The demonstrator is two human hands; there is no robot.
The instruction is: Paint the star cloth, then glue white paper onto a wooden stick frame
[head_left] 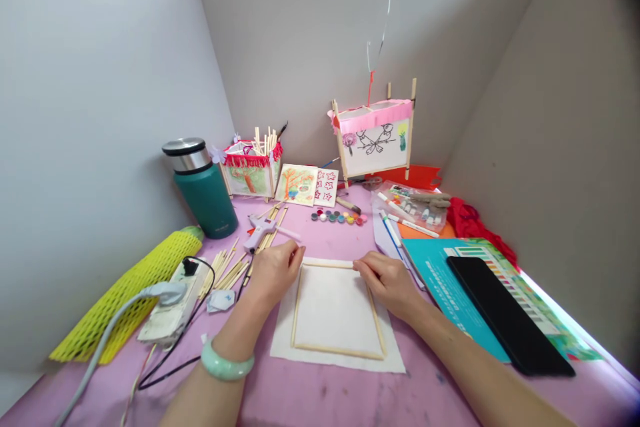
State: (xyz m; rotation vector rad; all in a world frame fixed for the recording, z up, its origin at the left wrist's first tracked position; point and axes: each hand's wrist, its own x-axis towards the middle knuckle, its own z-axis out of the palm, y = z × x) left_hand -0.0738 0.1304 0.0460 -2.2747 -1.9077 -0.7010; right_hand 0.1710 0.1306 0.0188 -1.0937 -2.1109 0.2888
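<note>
A rectangular frame of thin wooden sticks lies flat on a white sheet of paper or cloth, whose edges stick out past the sticks. My left hand is closed at the frame's far left corner, thumb and fingers pinched together there. At the far right corner, my right hand pinches the end of the top stick. Both hands partly cover the corners they hold. Left of my left hand lie a purple glue gun and several loose wooden sticks.
A green bottle, a power strip with cables and yellow netting stand left. Paint pots and a stick lantern hanging from a wire are behind. A black phone rests on a blue booklet at right.
</note>
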